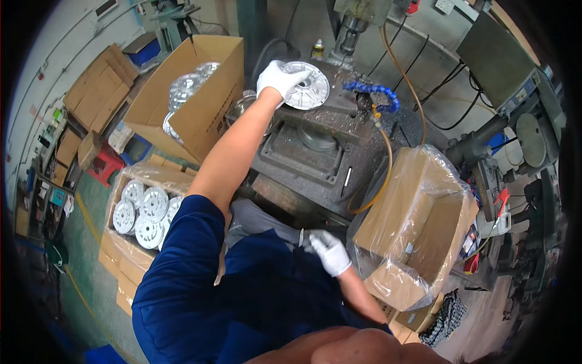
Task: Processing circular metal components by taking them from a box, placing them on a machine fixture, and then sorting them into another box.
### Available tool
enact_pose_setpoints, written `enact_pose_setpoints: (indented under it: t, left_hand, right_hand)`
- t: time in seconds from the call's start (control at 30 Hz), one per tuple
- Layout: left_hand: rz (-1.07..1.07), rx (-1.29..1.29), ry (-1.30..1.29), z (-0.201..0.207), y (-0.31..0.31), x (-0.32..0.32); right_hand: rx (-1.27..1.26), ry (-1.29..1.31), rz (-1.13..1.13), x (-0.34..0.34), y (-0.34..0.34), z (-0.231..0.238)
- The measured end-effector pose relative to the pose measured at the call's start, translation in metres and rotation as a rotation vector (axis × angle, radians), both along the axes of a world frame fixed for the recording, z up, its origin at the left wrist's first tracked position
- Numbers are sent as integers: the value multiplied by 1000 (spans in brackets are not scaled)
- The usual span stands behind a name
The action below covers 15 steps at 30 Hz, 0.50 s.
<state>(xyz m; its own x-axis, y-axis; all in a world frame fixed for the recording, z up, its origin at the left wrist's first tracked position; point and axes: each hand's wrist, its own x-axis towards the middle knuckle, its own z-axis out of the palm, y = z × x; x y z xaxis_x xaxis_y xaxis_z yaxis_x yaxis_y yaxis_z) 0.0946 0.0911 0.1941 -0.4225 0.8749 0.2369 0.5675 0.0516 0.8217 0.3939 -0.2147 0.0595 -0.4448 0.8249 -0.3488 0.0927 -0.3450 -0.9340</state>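
My left hand (280, 80), in a white glove, is closed on the left side of a round silver metal disc (314, 94). Its thumb lies over the disc's face, and the fingers at the rim are partly hidden. The disc is tilted above the back of a dark machine table (357, 130). Over my lap is my gloved right hand (329, 252), slightly blurred, its fingers loosely apart and no held part visible. A thin pale piece (301, 237) shows just beside its fingertips; I cannot make out what it is. A round fixture (317, 138) sits on the machine bed.
Silver discs (153, 204) fill a plastic-lined carton at left; a taller cardboard box (221, 97) behind it holds more. At right stands a plastic-lined carton (388, 209). A blue segmented hose (379, 91) and yellow tube (388, 164) cross the table's right side, among metal chips.
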Motion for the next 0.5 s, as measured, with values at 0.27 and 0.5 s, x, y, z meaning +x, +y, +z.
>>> enact_pose_setpoints:
  t: [0.27, 0.5]
  left_hand:
    - [-44, -184, 157, 5, 51, 30]
    - [-202, -346, 277, 8, 61, 19]
  right_hand:
    - [-130, -94, -158, 34, -41, -39]
    - [-11, -233, -61, 33, -29, -44]
